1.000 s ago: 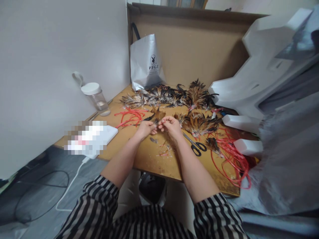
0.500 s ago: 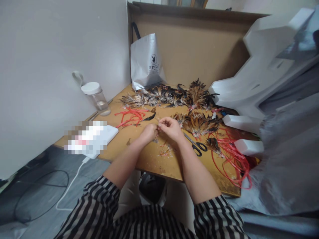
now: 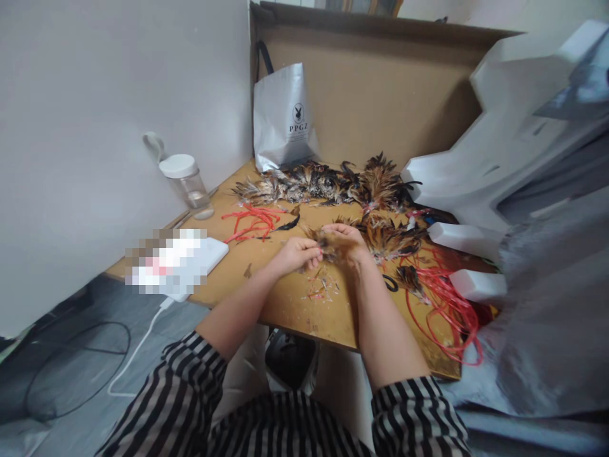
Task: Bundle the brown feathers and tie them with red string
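Observation:
Above the middle of the table, my left hand [image 3: 299, 254] is closed, its thumb and fingers pinching a small bunch of brown and dark feathers [image 3: 327, 243]. Close against the right side of that bunch is my right hand [image 3: 349, 238]. Its upper fingers reach over the feathers, but motion smears the rest, so its grip is unclear. Beyond it lies a brown feather bundle [image 3: 387, 238]. My right forearm hides most of the scissors; one black handle loop [image 3: 391, 283] shows. Red and white scraps [image 3: 322, 285] are scattered below my hands.
More feather bundles [image 3: 309, 183] line the back, before a silver bag [image 3: 283, 120]. Red cords lie left [image 3: 252, 222] and in a tangle right [image 3: 447, 304], near a small feather tuft [image 3: 410, 280]. A bottle [image 3: 185, 187] and a white device [image 3: 209, 257] stand left; white foam [image 3: 504, 127] rises right.
My hands have moved slightly apart, the right one going rightward. The feather bunch now shows between them. My right forearm covers more of the scissors.

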Demonstrator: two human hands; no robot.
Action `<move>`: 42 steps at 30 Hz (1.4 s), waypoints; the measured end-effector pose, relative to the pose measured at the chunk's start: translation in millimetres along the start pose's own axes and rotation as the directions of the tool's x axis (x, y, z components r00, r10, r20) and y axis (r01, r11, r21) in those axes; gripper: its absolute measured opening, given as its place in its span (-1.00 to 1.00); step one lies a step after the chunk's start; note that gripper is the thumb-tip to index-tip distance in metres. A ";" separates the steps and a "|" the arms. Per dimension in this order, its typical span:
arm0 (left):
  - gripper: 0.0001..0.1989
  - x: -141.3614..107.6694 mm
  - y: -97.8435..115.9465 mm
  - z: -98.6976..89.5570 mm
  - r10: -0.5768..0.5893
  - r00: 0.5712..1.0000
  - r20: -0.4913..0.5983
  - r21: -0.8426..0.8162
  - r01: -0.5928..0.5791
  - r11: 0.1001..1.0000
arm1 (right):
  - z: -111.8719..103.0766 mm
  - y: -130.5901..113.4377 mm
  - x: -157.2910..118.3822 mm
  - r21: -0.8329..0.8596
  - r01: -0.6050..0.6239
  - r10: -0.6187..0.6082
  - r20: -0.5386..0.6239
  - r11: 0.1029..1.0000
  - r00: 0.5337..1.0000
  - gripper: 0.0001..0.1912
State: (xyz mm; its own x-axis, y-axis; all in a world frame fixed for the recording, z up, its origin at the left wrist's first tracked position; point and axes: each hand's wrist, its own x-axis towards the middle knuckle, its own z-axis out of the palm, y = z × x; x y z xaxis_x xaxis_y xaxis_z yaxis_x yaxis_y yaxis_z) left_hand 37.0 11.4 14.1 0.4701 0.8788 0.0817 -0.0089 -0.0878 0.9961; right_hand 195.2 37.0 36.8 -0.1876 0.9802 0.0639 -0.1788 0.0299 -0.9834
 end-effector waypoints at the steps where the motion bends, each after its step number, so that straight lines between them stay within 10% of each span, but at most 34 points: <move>1: -0.78 0.9 1.0 -2.4 -0.010 0.999 -0.048 -0.059 0.007 0.998 | 1.2 2.5 1.3 0.025 -0.001 0.001 0.006 1.000 1.000 -0.77; 11: -0.81 10.2 -6.6 -13.1 -0.107 0.957 -0.271 -0.327 0.014 0.945 | 16.5 12.2 0.8 -0.190 0.054 -0.035 0.101 0.980 0.994 -0.80; 21: -0.81 10.7 -6.8 -12.8 -0.134 0.947 -0.293 -0.277 0.050 0.960 | 17.4 27.7 8.1 -0.324 0.146 -0.170 -0.047 0.935 0.984 -0.60; 32: -0.97 11.1 -6.2 -18.4 -0.193 0.958 -0.213 -0.567 0.039 0.823 | 26.7 18.0 2.3 0.119 -0.026 0.022 0.039 0.993 0.999 -0.72; 42: -0.89 11.7 -1.6 -18.5 -0.229 0.948 -0.220 -0.653 0.031 0.757 | 28.1 27.2 5.2 0.076 0.057 -0.062 0.065 0.995 0.996 -0.70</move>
State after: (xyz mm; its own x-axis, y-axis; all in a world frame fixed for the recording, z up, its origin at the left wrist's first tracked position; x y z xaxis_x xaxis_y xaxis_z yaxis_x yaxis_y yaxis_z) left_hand 26.2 30.6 14.1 0.2533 0.9567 -0.1438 -0.5682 0.2674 0.7782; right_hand 162.2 37.4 15.1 -0.2381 0.9617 0.1358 -0.2623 0.0710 -0.9624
